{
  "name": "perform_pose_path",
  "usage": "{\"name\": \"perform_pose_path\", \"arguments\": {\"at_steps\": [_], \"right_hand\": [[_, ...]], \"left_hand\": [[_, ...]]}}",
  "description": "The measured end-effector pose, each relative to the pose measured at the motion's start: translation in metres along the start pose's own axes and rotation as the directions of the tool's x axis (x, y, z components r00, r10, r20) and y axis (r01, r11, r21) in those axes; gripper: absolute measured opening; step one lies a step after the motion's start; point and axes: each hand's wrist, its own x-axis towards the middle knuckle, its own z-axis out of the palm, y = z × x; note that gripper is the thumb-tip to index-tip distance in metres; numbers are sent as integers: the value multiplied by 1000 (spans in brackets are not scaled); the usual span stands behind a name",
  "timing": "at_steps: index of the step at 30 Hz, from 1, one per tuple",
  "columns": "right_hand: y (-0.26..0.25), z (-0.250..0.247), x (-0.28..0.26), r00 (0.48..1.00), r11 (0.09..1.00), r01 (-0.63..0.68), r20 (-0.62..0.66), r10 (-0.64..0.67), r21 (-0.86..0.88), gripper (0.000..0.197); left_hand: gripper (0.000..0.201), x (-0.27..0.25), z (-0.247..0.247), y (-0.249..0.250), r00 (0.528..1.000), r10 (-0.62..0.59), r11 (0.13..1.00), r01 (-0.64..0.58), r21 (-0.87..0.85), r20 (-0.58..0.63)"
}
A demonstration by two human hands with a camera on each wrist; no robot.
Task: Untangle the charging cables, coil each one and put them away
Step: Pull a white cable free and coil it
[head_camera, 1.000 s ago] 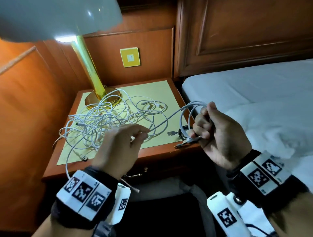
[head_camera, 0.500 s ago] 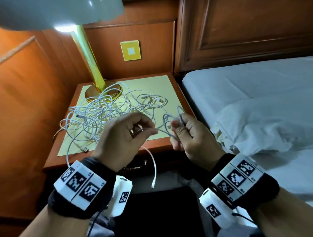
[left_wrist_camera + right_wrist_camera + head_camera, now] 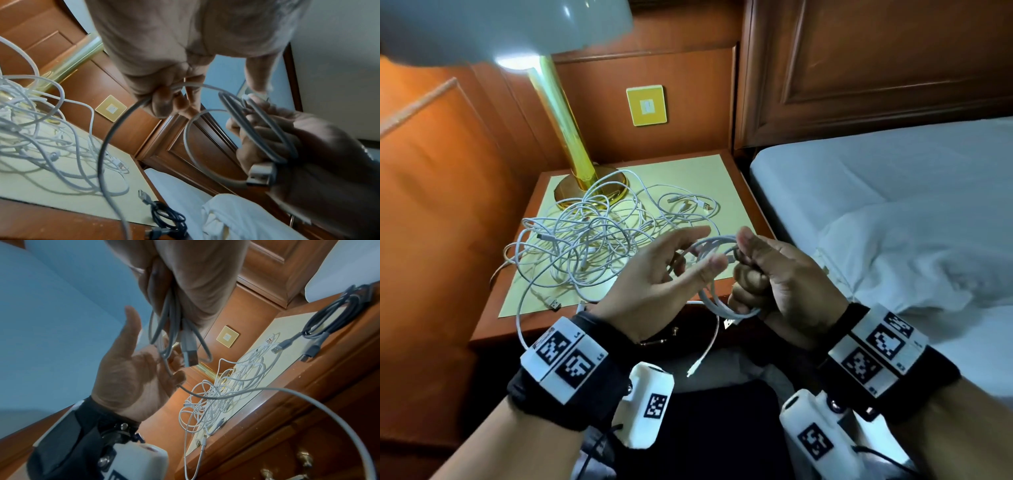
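Note:
My right hand (image 3: 774, 274) grips a small coil of white cable (image 3: 722, 308) in its fist, in front of the nightstand. The coil's USB plug (image 3: 190, 353) sticks out beside the fingers. Close to the left, my left hand (image 3: 685, 263) has index finger and thumb straight, while its lower fingers (image 3: 162, 100) curl round the cable's loose strand. That strand's free end (image 3: 695, 366) dangles below the hands. A big tangle of white cables (image 3: 585, 246) lies on the nightstand's yellow mat. A coiled dark cable (image 3: 329, 318) rests at the mat's near right corner, hidden by my hands in the head view.
A brass lamp (image 3: 571, 137) stands at the back left of the wooden nightstand (image 3: 493, 329), its base under the tangle. A bed with white sheets (image 3: 893, 205) runs along the right. Brass drawer handles (image 3: 304, 457) show on the nightstand front below the top.
The hands, apart with the cable stretched between them a second ago, have come together. The coil in my right hand has grown, and my left hand's index finger and thumb have straightened.

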Motion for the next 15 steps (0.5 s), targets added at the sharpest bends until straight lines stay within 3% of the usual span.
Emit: {"name": "perform_pose_path", "arguments": {"at_steps": [3,7,11,15], "right_hand": [[4,-5,5,998,999,11,-59,-13,-37,36],[9,-6,12,993,998,15,-114,-22,-58,30],[3,-8,9,994,993,-58,-85,66,99,24],[-5,-7,6,985,979,-142,-73,154,147,29]], "left_hand": [[39,1,4,-3,997,78,967,-68,246,-29],[29,3,5,-2,998,67,971,-64,230,-2],[36,3,7,4,997,56,971,-66,229,50],[44,2,7,12,995,64,985,-75,158,76]]}}
